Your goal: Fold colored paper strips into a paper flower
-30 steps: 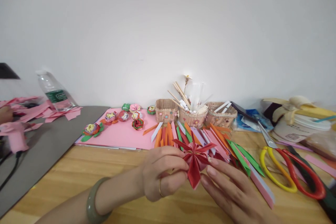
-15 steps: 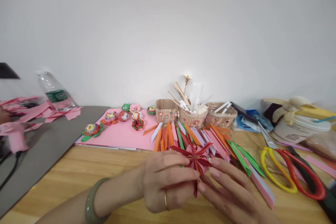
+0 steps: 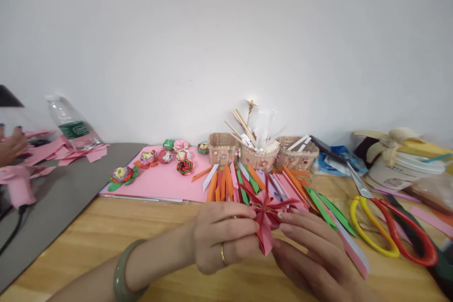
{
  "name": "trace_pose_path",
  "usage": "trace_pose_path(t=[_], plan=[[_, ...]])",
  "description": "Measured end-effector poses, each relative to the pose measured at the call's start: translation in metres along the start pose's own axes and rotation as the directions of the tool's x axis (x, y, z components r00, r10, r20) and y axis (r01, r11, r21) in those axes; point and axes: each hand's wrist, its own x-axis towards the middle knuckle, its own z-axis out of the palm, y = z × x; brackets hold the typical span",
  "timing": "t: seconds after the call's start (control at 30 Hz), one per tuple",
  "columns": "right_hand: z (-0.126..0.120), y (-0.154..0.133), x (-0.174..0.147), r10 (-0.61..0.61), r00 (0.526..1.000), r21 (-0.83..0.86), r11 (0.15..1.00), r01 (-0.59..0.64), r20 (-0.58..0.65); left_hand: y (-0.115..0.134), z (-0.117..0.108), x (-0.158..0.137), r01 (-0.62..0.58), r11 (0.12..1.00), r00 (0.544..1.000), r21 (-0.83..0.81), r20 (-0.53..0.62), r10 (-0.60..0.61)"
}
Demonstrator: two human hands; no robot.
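Note:
Between my hands, low in the middle of the head view, is a folded paper flower (image 3: 265, 219) in red and pink, with pointed petals spreading outward. My left hand (image 3: 224, 236), with a ring and a green bangle, grips its left side with bent fingers. On the other side, my right hand (image 3: 313, 250) holds the flower's right edge between fingertips and a partly hidden thumb. Just behind the flower lies a fan of coloured paper strips (image 3: 219, 186) in orange, pink, green and white.
Finished paper flowers stand on a pink sheet (image 3: 166, 186). Behind the strips are small woven baskets (image 3: 223, 149) with sticks. Scissors (image 3: 392, 231) and a tub (image 3: 399, 170) with banana peel lie right. At left are a bottle (image 3: 72, 125), a pink glue gun (image 3: 19, 188) and another person's hand (image 3: 12, 146).
The paper flower has turned between my fingers, so a broad pink petal now points down toward me. At far left, the other person's hand has come further into view.

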Motion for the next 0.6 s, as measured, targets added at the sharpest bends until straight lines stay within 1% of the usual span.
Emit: trace_pose_path(t=[0.03,0.07,0.1,0.13,0.2,0.23,0.27,0.3,0.33,0.37,0.4,0.43,0.47,0.5,0.57,0.6], plan=[[-0.001,-0.001,0.006,-0.053,0.998,-0.016,0.998,0.053,-0.013,-0.001,0.003,0.000,-0.082,0.997,0.996,0.011,-0.040,0.082],[-0.002,-0.002,0.012,-0.069,0.997,-0.016,0.997,0.069,-0.020,-0.002,0.007,0.001,-0.121,0.993,0.990,-0.009,-0.074,0.120],[-0.002,-0.002,0.017,-0.079,0.997,0.000,0.997,0.079,-0.019,-0.002,0.010,0.003,-0.125,0.991,0.988,-0.045,-0.099,0.120],[-0.001,-0.002,0.020,-0.054,0.998,0.044,0.998,0.054,-0.011,-0.003,0.013,0.004,-0.080,0.992,0.991,-0.093,-0.112,0.070],[0.001,-0.002,0.025,0.046,0.998,0.203,0.978,-0.052,0.035,-0.002,0.016,0.008,0.086,0.976,0.989,-0.202,-0.102,-0.109],[0.003,-0.002,0.026,0.113,0.991,0.299,0.945,-0.131,0.077,-0.002,0.016,0.010,0.186,0.947,0.975,-0.262,-0.071,-0.212],[0.004,-0.002,0.027,0.190,0.972,0.386,0.894,-0.229,0.137,-0.002,0.016,0.012,0.297,0.897,0.947,-0.328,-0.016,-0.320],[0.005,-0.003,0.028,0.275,0.938,0.449,0.826,-0.342,0.209,-0.002,0.016,0.013,0.418,0.817,0.901,-0.398,0.070,-0.427],[0.006,-0.004,0.028,0.359,0.889,0.484,0.747,-0.457,0.285,-0.003,0.015,0.014,0.540,0.703,0.834,-0.463,0.181,-0.522],[0.006,-0.004,0.029,0.434,0.826,0.497,0.660,-0.563,0.359,-0.004,0.015,0.014,0.650,0.563,0.749,-0.511,0.302,-0.590],[0.007,-0.005,0.029,0.499,0.756,0.497,0.570,-0.654,0.424,-0.005,0.014,0.014,0.731,0.418,0.663,-0.539,0.414,-0.624],[0.008,-0.006,0.030,0.547,0.685,0.491,0.480,-0.727,0.481,-0.007,0.014,0.014,0.779,0.295,0.593,-0.554,0.495,-0.635],[0.009,-0.006,0.030,0.576,0.623,0.488,0.394,-0.779,0.530,-0.008,0.014,0.013,0.799,0.204,0.549,-0.566,0.545,-0.634],[0.010,-0.006,0.030,0.591,0.575,0.492,0.318,-0.810,0.565,-0.010,0.014,0.013,0.801,0.143,0.528,-0.582,0.571,-0.629],[0.013,-0.006,0.029,0.607,0.509,0.507,0.194,-0.840,0.610,-0.013,0.014,0.012,0.801,0.052,0.490,-0.597,0.602,-0.631],[0.015,-0.006,0.028,0.615,0.485,0.515,0.146,-0.845,0.622,-0.013,0.015,0.012,0.808,0.009,0.459,-0.589,0.620,-0.636]])
